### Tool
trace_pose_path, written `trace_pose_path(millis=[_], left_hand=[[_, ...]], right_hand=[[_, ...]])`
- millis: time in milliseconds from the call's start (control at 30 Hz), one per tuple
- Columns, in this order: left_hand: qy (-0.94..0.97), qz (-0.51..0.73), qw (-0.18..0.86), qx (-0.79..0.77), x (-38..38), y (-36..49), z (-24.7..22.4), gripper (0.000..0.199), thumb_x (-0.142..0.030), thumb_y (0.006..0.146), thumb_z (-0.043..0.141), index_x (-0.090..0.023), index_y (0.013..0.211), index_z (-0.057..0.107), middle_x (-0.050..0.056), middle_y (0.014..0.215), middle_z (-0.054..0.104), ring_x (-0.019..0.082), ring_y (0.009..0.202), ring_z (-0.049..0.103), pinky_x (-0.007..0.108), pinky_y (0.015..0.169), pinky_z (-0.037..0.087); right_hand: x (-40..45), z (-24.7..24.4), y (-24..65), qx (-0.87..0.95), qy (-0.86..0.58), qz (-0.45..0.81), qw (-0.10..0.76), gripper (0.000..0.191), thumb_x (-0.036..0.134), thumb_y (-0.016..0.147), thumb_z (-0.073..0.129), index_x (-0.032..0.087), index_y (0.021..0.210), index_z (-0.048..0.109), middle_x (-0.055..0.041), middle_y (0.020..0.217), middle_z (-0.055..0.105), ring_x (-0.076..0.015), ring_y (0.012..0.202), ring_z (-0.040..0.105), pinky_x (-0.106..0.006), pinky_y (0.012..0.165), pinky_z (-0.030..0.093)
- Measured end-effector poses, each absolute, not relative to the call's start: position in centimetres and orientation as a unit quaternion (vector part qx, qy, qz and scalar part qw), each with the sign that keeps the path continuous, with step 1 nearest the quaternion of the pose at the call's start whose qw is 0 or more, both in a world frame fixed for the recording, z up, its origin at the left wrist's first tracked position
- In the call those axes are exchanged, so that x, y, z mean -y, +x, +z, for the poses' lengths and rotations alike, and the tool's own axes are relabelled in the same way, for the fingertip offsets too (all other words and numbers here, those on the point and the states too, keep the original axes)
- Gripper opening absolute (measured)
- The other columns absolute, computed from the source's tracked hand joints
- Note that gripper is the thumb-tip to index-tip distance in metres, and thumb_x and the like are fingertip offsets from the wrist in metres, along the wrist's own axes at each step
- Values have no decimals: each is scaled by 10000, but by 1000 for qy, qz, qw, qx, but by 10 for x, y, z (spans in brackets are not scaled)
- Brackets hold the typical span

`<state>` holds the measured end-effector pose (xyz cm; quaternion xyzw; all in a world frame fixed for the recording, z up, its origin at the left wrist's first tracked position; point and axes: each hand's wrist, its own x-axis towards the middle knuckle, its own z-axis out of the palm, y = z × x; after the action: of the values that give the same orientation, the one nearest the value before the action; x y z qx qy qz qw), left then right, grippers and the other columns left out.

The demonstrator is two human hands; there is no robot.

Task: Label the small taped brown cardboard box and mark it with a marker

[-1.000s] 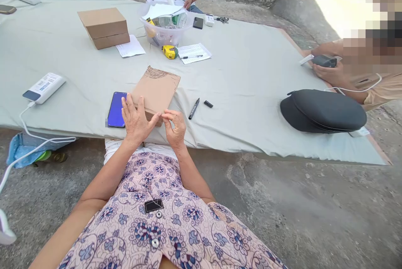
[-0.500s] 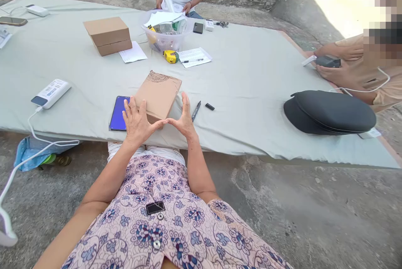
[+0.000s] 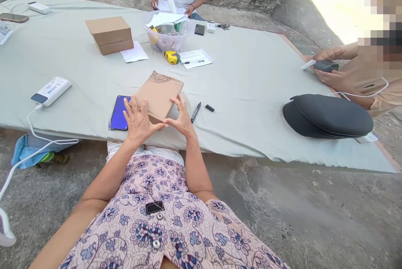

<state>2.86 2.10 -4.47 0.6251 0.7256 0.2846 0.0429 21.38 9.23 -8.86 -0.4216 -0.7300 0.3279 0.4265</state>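
A brown cardboard box (image 3: 160, 97) lies at a slant on the table in front of me, with dark curved pen lines in its far corner. Spread fingers of my left hand (image 3: 138, 124) rest along its left edge, the thumb at the front corner. My right hand (image 3: 183, 120) holds the right side, fingertips bent onto the top edge. Both thumbs nearly meet at the near corner. Beside my left fingers is a phone with a blue screen (image 3: 119, 114). To the right of my right hand lie an uncapped black marker (image 3: 196, 112) and its cap (image 3: 210, 108).
Another cardboard box (image 3: 113, 36), a plastic basin (image 3: 168, 42), a yellow tape measure (image 3: 172, 57) and papers (image 3: 196, 58) stand farther back. A white power bank (image 3: 52, 91) is left, a black case (image 3: 328, 116) right. Two people sit across and to the right.
My right hand's raised fingers have come down and inward onto the box's right edge. My left hand stays in place, and the box has barely moved.
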Motion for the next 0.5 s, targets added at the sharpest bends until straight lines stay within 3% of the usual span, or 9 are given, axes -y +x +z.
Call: trace_pose_path(millis=[233, 500], left_hand=[[632, 266, 63, -725, -17, 31, -42, 1229, -816, 609, 787, -139, 1567, 418, 286, 1716, 186, 595, 1571, 56, 830, 1133, 274], [648, 286, 31, -705, -21, 30, -54, 1132, -662, 663, 823, -65, 1539, 425, 315, 1685, 249, 622, 1548, 98, 785, 1167, 275]], right_hand=[[-80, -85, 212, 722, -439, 318, 429, 875, 752, 677, 798, 282, 1382, 581, -162, 1648, 373, -364, 1585, 316, -605, 1257, 363], [-76, -84, 210, 712, -445, 348, 417, 893, 735, 683, 805, 298, 1417, 547, -175, 1679, 314, -359, 1598, 287, -624, 1234, 375]])
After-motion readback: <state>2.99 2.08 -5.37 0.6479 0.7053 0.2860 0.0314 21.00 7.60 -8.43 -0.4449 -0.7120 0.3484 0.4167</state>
